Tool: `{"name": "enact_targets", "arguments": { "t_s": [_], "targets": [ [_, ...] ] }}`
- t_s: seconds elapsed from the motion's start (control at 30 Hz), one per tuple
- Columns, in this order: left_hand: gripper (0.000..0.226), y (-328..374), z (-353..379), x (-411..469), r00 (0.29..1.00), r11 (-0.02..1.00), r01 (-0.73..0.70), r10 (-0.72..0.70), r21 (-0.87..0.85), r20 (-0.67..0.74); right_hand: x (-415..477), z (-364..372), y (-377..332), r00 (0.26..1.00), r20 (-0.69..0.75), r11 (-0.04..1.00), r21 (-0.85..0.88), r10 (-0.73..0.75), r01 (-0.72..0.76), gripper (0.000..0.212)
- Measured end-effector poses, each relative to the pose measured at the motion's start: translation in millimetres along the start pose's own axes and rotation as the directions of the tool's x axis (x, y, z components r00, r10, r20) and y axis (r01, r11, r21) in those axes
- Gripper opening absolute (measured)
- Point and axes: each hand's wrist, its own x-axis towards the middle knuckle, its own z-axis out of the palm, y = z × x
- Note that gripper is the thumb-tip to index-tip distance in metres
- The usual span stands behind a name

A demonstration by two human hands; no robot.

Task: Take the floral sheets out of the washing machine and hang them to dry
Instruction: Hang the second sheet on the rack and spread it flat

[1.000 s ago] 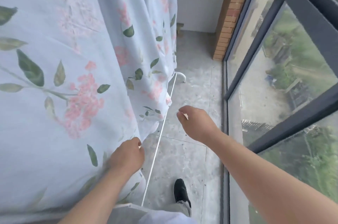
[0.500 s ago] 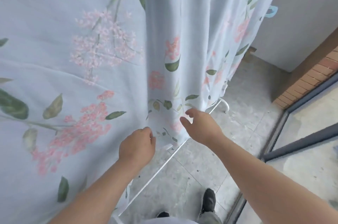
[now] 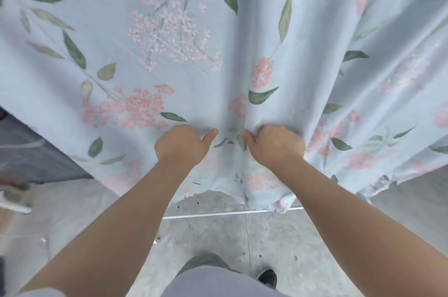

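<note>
**A:** Which step is this?

**B:** The hanging one, and late in it, I'd judge. The floral sheet (image 3: 169, 54) is out of the machine and drapes down from above. Its lower hem hangs near the white rack bar (image 3: 218, 213), close over the floor (image 3: 291, 243).

**A:** And the hands?

**B:** Both clutch the cloth low down, close together, on either side of a vertical fold. The left hand (image 3: 181, 144) has its fingers curled into the fabric, with the thumb stretched towards the other. The right hand (image 3: 274, 145) bunches a fistful at the fold's edge. Both arms reach forward, knuckles up.

**A:** What does the next move call for?

**B:** Probably drawing the hands apart to spread the fold flat. It wants an even sideways pull rather than a downward one, or the sheet may slide off its support, which is out of view.
</note>
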Motion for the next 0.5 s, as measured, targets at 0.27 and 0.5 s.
{"name": "enact_targets", "arguments": {
  "t_s": [0.27,0.5],
  "targets": [
    [0.074,17.4,-10.2,27.8,1.000,1.000,0.015,-0.015,0.001,0.024,1.8,8.6,-2.9,0.996,0.020,0.995,0.051,-0.092,0.091,0.033],
    [0.017,10.9,-6.8,41.3,0.990,0.983,-0.131,0.136,0.130,-0.035,5.2,9.8,4.1,0.996,0.051,0.997,0.029,-0.072,0.071,0.029]
  ]
}}
